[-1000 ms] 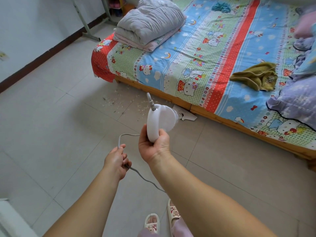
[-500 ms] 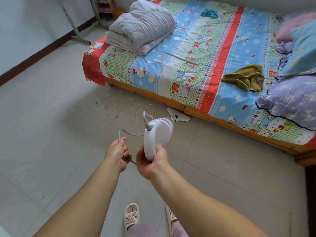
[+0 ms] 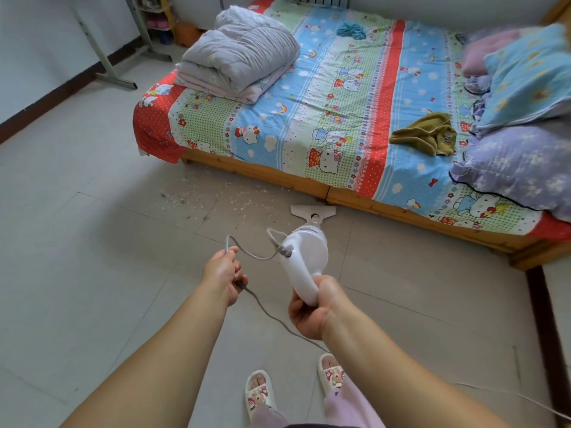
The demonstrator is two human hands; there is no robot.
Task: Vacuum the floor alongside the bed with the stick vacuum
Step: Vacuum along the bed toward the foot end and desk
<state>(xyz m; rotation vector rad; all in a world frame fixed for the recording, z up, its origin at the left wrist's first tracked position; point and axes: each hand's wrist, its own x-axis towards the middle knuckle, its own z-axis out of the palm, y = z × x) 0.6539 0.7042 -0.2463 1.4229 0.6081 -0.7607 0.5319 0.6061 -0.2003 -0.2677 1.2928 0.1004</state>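
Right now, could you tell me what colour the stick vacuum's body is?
White, seen in the head view: the stick vacuum.

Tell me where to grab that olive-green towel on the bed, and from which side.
Take the olive-green towel by its bunched right end, where the folds stand thickest, pinching from above. It lies crumpled and flat on the bed, so no edge hangs free to slide under. Come from the floor side: the purple pillow crowds its right. Both hands are busy now, so one would probably need freeing first.
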